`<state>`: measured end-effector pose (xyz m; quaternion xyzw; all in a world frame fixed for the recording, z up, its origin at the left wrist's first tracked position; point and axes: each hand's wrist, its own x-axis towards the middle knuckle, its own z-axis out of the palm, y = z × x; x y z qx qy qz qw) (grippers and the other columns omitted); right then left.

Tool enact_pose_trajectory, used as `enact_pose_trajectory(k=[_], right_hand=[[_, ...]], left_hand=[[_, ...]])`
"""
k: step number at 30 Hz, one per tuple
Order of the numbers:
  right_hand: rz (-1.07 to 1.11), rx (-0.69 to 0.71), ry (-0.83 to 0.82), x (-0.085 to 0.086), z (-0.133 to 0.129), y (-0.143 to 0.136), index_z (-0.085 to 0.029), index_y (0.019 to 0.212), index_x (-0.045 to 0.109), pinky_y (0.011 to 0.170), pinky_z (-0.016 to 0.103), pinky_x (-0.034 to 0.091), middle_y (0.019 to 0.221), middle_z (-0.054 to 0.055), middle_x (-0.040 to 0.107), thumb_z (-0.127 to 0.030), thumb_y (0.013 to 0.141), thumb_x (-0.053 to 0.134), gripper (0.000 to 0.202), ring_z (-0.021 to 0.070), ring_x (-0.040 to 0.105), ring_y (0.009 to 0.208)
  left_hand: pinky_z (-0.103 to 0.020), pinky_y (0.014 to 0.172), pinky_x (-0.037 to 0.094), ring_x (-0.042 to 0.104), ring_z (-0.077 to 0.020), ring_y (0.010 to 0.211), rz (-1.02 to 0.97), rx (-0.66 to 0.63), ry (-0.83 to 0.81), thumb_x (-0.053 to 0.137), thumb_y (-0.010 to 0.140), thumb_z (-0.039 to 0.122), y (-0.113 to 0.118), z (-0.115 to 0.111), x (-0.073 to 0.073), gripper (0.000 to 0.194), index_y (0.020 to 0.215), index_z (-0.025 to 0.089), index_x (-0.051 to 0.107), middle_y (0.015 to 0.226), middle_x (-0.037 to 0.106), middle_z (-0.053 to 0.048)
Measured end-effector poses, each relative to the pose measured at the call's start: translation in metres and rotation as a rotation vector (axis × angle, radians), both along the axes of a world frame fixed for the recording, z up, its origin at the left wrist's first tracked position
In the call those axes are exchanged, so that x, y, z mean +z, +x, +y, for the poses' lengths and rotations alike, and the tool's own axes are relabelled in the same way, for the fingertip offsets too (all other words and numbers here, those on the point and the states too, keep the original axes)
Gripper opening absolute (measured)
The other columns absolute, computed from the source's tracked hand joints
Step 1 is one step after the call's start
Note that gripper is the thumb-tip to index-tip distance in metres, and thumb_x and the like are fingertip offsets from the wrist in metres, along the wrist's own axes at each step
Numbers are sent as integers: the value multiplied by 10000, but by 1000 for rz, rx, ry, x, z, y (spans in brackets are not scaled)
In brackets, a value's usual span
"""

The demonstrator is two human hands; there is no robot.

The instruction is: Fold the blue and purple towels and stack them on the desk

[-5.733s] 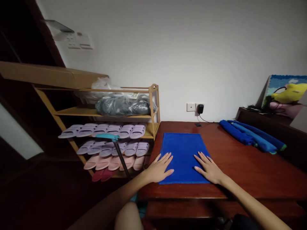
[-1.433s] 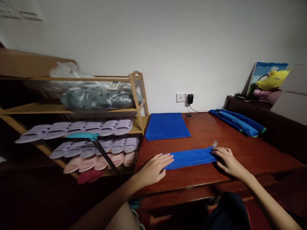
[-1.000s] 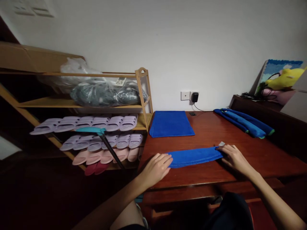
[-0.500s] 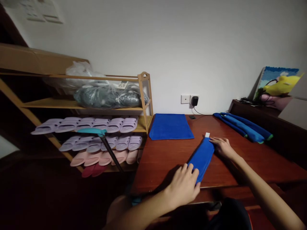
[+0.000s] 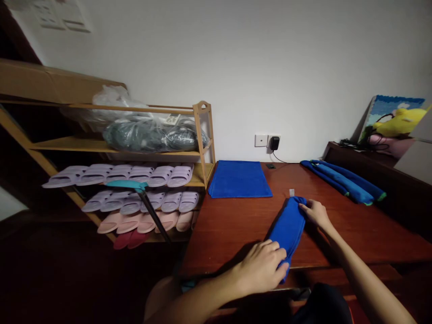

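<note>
A long, narrow folded blue cloth lies slantwise on the reddish-brown table, its near end at the front edge. My left hand grips that near end, thumb on the right side and fingers over the top. At the far end my right hand pinches the cloth's right corner. A small white tag shows just beyond the far end. Further left, a flat blue cloth rests near the wall.
Rolled blue cloths with green edges lie at the back right. A shoe rack with slippers stands left. A black plug sits in the wall, its cord reaching the table.
The narrow cloth has shifted slightly toward me, and its far end is now bunched. My left hand moved a little nearer and right; my right hand has closed on the far corner.
</note>
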<state>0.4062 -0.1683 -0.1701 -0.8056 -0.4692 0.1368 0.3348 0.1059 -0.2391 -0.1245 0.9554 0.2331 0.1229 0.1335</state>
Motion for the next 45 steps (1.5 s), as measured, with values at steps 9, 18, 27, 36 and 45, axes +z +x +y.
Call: enact_pose_trajectory(k=[9,18,27,36,45], right_hand=[[269,71,221,42,37,-27,-210,669,437,446,227,380,576,-2,537,-513,647,562,328,121,500,497],[21,139,180,50,112,-133,-203,717,538,666,255,415,773,51,640,-291,700,585,101,188,599,803],[-98,382,-80,-3,114,-186,-211,847,649,705,286,432,923,78,676,-375,775,623,181,229,624,905],[-122,590,-1,9,103,-177,-162,909,646,723,235,440,891,54,686,-397,921,409,334,159,628,824],[-378,821,-60,16,29,-127,-241,1370,456,1077,569,112,1504,127,267,-628,770,544,720,332,179,1384]], left_hand=[[-228,647,414,602,-163,715,-166,31,-103,485,903,287,13,-5,5,134,815,204,545,797,623,-2],[-218,627,371,544,-147,687,-299,409,-322,461,912,341,-32,-8,-8,291,686,195,571,695,618,-6],[-250,642,392,572,-171,719,-95,509,-283,510,862,370,-77,-16,-15,249,683,226,606,712,637,1],[-237,721,420,580,-152,808,-185,397,9,431,871,160,-62,77,19,177,777,194,577,824,622,-14],[-544,1102,143,108,-289,1419,162,294,70,239,933,579,-29,127,-32,701,1457,113,261,1541,177,-142]])
